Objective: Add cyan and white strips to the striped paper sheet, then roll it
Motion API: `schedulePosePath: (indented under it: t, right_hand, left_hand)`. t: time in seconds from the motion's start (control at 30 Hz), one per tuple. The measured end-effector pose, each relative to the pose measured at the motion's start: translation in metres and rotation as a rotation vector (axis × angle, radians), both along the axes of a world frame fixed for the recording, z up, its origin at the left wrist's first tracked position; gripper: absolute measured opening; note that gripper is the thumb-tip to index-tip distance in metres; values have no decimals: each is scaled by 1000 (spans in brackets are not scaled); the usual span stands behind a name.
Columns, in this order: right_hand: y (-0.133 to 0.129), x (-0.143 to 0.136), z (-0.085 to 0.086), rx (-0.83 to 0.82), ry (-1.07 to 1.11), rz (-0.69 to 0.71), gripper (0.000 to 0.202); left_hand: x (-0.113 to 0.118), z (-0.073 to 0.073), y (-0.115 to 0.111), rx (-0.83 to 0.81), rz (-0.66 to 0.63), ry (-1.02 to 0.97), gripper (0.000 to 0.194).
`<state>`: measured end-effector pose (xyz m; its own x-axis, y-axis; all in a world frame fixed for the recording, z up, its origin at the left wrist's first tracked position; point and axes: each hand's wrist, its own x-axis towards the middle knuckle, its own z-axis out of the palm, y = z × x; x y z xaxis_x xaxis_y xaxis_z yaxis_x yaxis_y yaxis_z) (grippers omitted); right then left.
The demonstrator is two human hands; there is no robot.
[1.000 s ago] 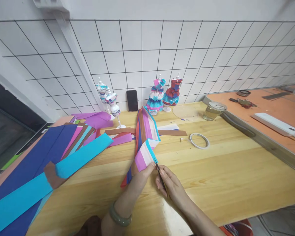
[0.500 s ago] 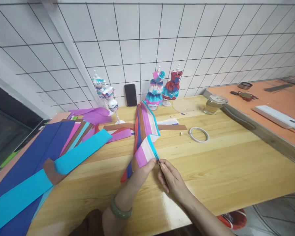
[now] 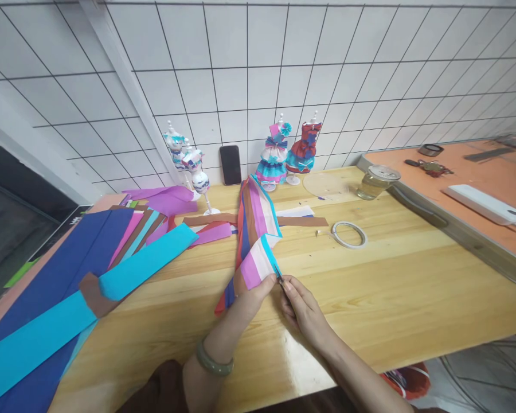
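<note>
My left hand (image 3: 258, 291) is closed on the near end of a long layered strip of crepe paper (image 3: 254, 269), striped blue, white, purple, brown and red. The strip runs away from me, folds once, and lies over the table toward the wall. In my right hand (image 3: 303, 304) is a small dark pair of scissors (image 3: 280, 276), its blades at the blue edge of the paper beside my left thumb. The handles are mostly hidden by my fingers. My left wrist wears a green bangle (image 3: 214, 358).
Coloured paper sheets (image 3: 47, 287) and a blue strip (image 3: 150, 261) cover the left side. Along the wall stand small dressed mannequins (image 3: 273, 158) and a phone (image 3: 231, 165). To the right are a tape roll (image 3: 349, 235), a lidded cup (image 3: 375, 183) and an orange surface (image 3: 468, 183).
The whole view has shifted slightly. Both hands stay together at the paper's blue edge, with the scissor blades still there.
</note>
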<state>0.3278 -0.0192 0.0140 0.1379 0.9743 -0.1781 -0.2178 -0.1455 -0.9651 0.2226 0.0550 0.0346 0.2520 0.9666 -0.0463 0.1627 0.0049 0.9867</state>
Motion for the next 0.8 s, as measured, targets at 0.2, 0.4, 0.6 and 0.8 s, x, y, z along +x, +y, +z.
schedulePosePath:
  t: [0.2,0.4,0.6,0.8]
  right_hand:
    - [1,0,-2,7,21,10,32]
    - [0,1,0,17,7,13,31]
    - [-1,1,0,10,12,5,32]
    - [0,1,-1,-2,16,8,32]
  left_hand:
    - [-2,6,-1,47,14,-4,26]
    - [-2,6,-3,35,12,-13,28]
    - [0,4,-3,4,11,25,27]
    - [-1,2,-3,4,33,62,32]
